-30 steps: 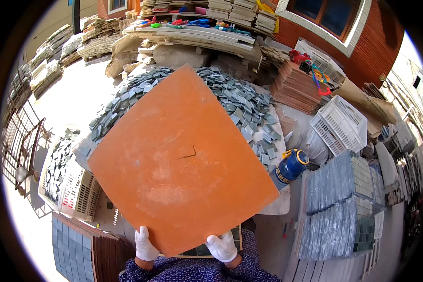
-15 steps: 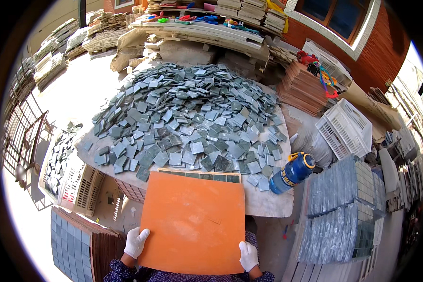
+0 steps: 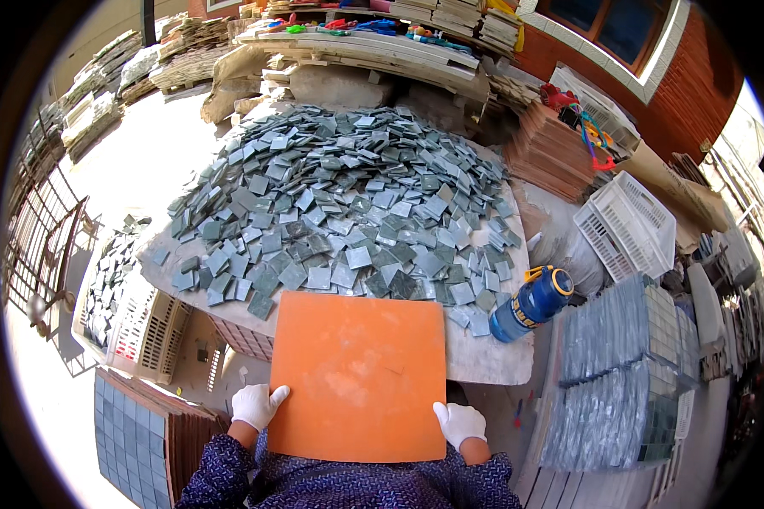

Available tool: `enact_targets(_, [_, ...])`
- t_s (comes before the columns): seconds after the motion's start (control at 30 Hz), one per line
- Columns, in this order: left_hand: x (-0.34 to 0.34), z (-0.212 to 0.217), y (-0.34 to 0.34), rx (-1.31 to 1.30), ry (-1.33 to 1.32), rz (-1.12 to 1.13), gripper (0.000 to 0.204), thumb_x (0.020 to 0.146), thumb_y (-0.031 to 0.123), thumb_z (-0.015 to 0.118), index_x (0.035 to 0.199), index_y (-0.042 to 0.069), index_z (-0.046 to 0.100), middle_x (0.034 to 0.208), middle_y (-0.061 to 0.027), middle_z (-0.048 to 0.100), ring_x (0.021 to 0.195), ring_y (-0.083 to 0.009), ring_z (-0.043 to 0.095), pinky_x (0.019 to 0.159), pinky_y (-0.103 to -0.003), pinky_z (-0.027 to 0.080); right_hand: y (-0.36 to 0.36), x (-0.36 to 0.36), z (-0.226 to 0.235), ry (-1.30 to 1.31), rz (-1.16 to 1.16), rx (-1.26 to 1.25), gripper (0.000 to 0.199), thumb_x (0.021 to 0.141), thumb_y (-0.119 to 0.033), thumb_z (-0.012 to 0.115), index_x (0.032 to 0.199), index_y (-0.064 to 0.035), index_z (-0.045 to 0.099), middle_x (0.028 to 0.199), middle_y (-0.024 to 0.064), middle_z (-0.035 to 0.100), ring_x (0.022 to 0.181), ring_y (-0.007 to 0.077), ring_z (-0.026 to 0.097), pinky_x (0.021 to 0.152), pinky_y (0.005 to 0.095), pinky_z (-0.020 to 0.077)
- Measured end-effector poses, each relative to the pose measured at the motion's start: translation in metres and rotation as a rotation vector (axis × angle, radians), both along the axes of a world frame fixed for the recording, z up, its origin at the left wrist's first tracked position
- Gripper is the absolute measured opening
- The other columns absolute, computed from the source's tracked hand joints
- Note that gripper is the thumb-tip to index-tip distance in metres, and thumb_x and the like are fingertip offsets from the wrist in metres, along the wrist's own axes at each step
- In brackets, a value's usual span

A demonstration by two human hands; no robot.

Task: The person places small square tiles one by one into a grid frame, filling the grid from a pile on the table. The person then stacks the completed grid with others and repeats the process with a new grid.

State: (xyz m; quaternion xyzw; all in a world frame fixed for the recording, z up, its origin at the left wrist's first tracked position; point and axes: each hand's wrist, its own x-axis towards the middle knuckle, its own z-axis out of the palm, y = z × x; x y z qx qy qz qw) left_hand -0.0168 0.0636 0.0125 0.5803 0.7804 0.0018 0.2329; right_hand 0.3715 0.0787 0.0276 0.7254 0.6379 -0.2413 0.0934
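A flat orange board (image 3: 358, 373) lies across the near edge of a stone-topped table (image 3: 484, 365). My left hand (image 3: 259, 405), in a white glove, closes at its left edge with the thumb against the side. My right hand (image 3: 460, 423), gloved the same way, is closed at the opposite edge. The fingers under the board are partly hidden. Past the board's far edge spreads a big heap of small grey-green square tiles (image 3: 344, 199). Whatever lies beneath the board is covered.
A blue bottle (image 3: 530, 305) stands on the table's right edge. Wrapped tile stacks (image 3: 607, 373) rise to the right, near a white crate (image 3: 626, 225). Left of the table are a crate of tiles (image 3: 157, 331) and a stack of tiled sheets (image 3: 132, 433).
The orange board has straightened, and its near edge has shifted away from me. It now hides the tile row that showed beyond its far edge. Both hands moved up with it.
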Motion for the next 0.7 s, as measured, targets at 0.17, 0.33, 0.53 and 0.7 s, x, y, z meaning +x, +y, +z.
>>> enact_targets(0.17, [-0.014, -0.034, 0.020, 0.239, -0.787, 0.243, 0.040, 0.088, 0.035, 0.064, 0.099, -0.004, 0.064, 0.088, -0.0136, 0.068, 0.078, -0.0243, 0.066, 0.072, -0.035, 0.052, 0.015, 0.001, -0.014, 0.365, -0.179, 0.342, 0.035, 0.088, -0.040, 0.060, 0.092, -0.0051, 0.063, 0.083, 0.0187, 0.067, 0.079, 0.0360, 0.066, 0.067, 0.0455, 0.0495])
enact_targets(0.33, [-0.003, -0.033, 0.032, 0.173, -1.321, 0.378, 0.037, 0.086, 0.017, 0.067, 0.112, -0.008, 0.057, 0.100, -0.0084, 0.065, 0.083, -0.0156, 0.063, 0.076, -0.030, 0.052, 0.031, -0.001, -0.034, 0.984, -0.424, 0.062, 0.030, 0.085, -0.026, 0.064, 0.100, -0.0002, 0.058, 0.075, 0.0039, 0.060, 0.057, 0.0123, 0.054, 0.049, 0.0275, 0.0444])
enact_targets(0.53, [0.009, -0.021, 0.025, 0.078, -1.317, 0.571, 0.033, 0.084, 0.010, 0.068, 0.113, -0.005, 0.059, 0.104, -0.0096, 0.066, 0.086, -0.0189, 0.064, 0.078, -0.032, 0.053, 0.011, -0.012, -0.020, 0.958, -0.537, 0.032, 0.032, 0.083, -0.022, 0.066, 0.104, -0.0004, 0.059, 0.084, 0.0035, 0.063, 0.058, 0.0092, 0.055, 0.046, 0.0247, 0.0436])
enact_targets(0.7, [0.007, 0.034, 0.010, 0.250, -1.395, 0.449, 0.041, 0.083, 0.015, 0.071, 0.115, -0.006, 0.057, 0.106, -0.0084, 0.065, 0.090, -0.0165, 0.062, 0.082, -0.030, 0.050, -0.008, -0.022, 0.042, 0.953, -0.432, 0.278, 0.034, 0.081, -0.024, 0.067, 0.104, 0.0001, 0.061, 0.080, 0.0040, 0.061, 0.055, 0.0107, 0.052, 0.044, 0.0262, 0.0429])
